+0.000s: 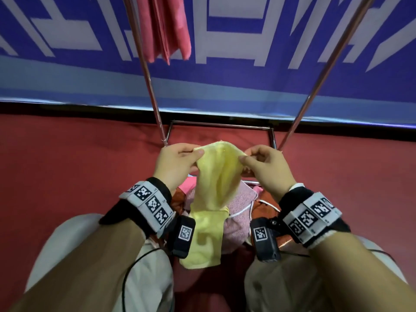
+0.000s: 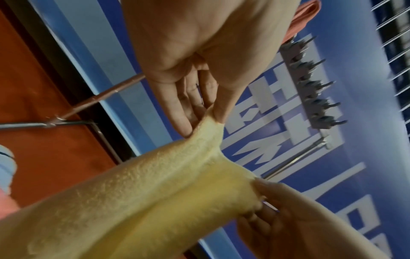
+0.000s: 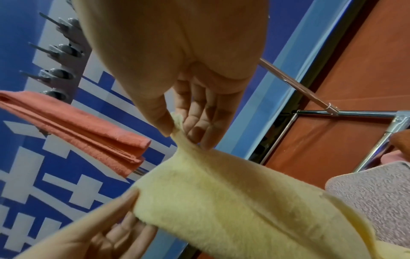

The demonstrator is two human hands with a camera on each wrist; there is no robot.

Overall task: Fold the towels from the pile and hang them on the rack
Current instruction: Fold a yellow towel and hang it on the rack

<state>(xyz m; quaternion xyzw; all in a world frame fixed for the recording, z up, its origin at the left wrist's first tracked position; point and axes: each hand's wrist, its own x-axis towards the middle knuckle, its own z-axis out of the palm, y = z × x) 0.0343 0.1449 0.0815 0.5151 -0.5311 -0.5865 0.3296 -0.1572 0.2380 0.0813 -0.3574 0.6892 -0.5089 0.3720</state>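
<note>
A yellow towel is held pinched at its top edge between left hand and right hand; its remainder hangs below them.

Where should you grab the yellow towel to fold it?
At its two top corners, one from each side. The yellow towel hangs bunched in long folds from the top edge, which the left hand and right hand pinch; corner grips would probably let it spread flat.

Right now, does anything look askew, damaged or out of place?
Nothing stands out. The yellow towel hangs rumpled between the left hand and right hand, each pinching its top edge, not yet folded; the coral towel hangs folded on the rack.
</note>
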